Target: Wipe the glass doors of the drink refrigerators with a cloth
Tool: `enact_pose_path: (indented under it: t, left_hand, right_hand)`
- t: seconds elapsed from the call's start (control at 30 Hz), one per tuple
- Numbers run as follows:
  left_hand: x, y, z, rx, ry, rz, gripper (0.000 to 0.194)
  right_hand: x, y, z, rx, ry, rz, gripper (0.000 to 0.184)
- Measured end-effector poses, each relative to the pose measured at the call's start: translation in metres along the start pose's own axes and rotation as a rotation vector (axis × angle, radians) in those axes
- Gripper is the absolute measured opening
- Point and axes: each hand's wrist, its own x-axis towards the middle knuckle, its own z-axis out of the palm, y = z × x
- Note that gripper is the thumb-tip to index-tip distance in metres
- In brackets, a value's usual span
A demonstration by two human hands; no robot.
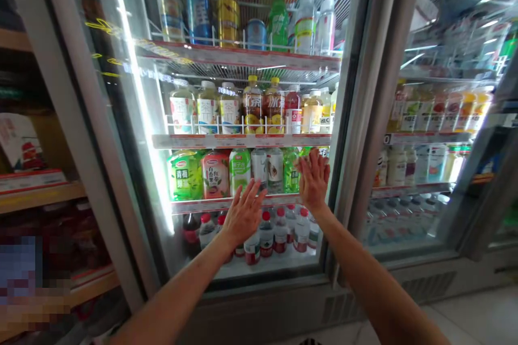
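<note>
Both hands are raised before a glass-fronted drinks fridge (240, 143) and hold nothing. My left hand (243, 215) has its fingers stretched out, in front of the shelf edge below the clear bottles (267, 167). Higher and to the right, my right hand (313, 179) is open with fingers spread, near a green bottle (290, 170) that it partly hides. Whether either hand touches the glass I cannot tell. Close to my left hand are a green-labelled bottle (240, 167), a red tea bottle (216, 175) and, lower down, several red-capped bottles (266, 234).
Cans (229, 19) and bottles fill the top shelf; tea bottles (253, 105) line the one below. A metal door frame (370, 118) stands right of my hands, with another drinks fridge (421, 188) beyond. Wooden shelves (44, 197) hold packages at left.
</note>
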Motion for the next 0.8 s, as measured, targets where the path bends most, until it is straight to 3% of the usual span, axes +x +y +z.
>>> enact_pose_path:
  t: [0.03, 0.1, 0.23, 0.3, 0.37, 0.5, 0.57, 0.63, 0.73, 0.8]
  left_hand:
    - [0.003, 0.001, 0.000, -0.004, 0.010, 0.005, 0.052]
    - [0.006, 0.004, 0.001, -0.009, 0.014, 0.010, 0.052]
    - [0.001, 0.005, 0.003, 0.004, -0.009, 0.015, 0.053]
    - [0.001, 0.004, 0.003, 0.013, -0.003, 0.029, 0.052]
    - [0.007, 0.001, 0.004, 0.011, 0.019, 0.042, 0.050]
    - [0.029, -0.002, 0.003, -0.010, 0.067, 0.051, 0.049]
    - [0.038, -0.003, 0.003, -0.009, 0.078, 0.044, 0.048]
    - [0.043, -0.003, 0.003, -0.003, 0.082, 0.034, 0.047]
    - [0.043, -0.006, 0.000, 0.011, 0.091, 0.021, 0.045]
    - [0.043, -0.014, -0.004, 0.031, 0.108, 0.028, 0.043]
  right_hand:
    - [0.008, 0.004, 0.000, -0.005, 0.029, 0.034, 0.059]
    - [-0.004, 0.007, -0.002, -0.007, 0.019, 0.058, 0.060]
    - [-0.084, 0.004, -0.013, -0.018, -0.103, 0.049, 0.063]
    - [-0.100, 0.008, -0.015, -0.035, -0.107, 0.052, 0.063]
    - [-0.080, 0.018, -0.011, -0.037, -0.043, 0.075, 0.061]
    - [0.004, 0.045, 0.001, -0.008, 0.137, 0.174, 0.053]
    - [0.019, 0.049, 0.001, 0.000, 0.168, 0.205, 0.052]
    - [0.002, 0.043, -0.004, 0.008, 0.141, 0.195, 0.053]
    - [-0.055, 0.028, -0.014, 0.011, 0.095, 0.155, 0.056]
    - [-0.075, 0.026, -0.017, 0.007, 0.095, 0.143, 0.057]
